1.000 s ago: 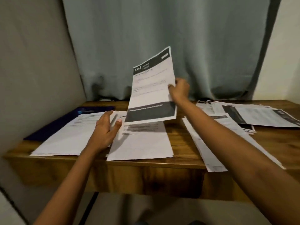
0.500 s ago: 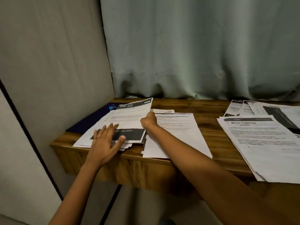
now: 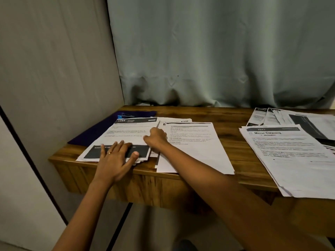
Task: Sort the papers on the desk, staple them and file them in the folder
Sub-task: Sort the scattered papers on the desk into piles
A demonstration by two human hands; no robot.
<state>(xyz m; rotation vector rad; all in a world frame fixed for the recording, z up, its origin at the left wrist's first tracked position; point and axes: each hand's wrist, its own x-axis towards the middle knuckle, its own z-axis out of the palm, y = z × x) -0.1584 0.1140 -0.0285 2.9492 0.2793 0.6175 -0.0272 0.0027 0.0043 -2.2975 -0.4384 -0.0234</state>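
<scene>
One sheet headed "1345" (image 3: 126, 131) tops the left pile at the front left of the wooden surface (image 3: 233, 140). Its long axis runs from the near edge toward the back, leaning a little to the right, with its dark header band at the far end and a dark block at the near end. The left hand (image 3: 116, 156) lies flat on that dark block, fingers straight and spread, a ring on one of them, and the heel of the palm hangs over the front edge. The right hand (image 3: 155, 136) reaches in across the middle pile (image 3: 195, 149) with its fingers curled at the sheet's right edge; whether it pinches the paper cannot be told. The two hands sit near each other but apart. A dark purple folder (image 3: 101, 129) shows from under the left pile at its far left side, against the wall (image 3: 54, 69). The middle pile lies just beside the left one, overlapping its right margin. Bare wood opens between it and the "Mirror Cleaning" pile (image 3: 290, 153), which overhangs the front edge. More sheets (image 3: 282, 116) lie behind that pile, and a free strip of wood runs along the back below the curtain (image 3: 217, 51).
</scene>
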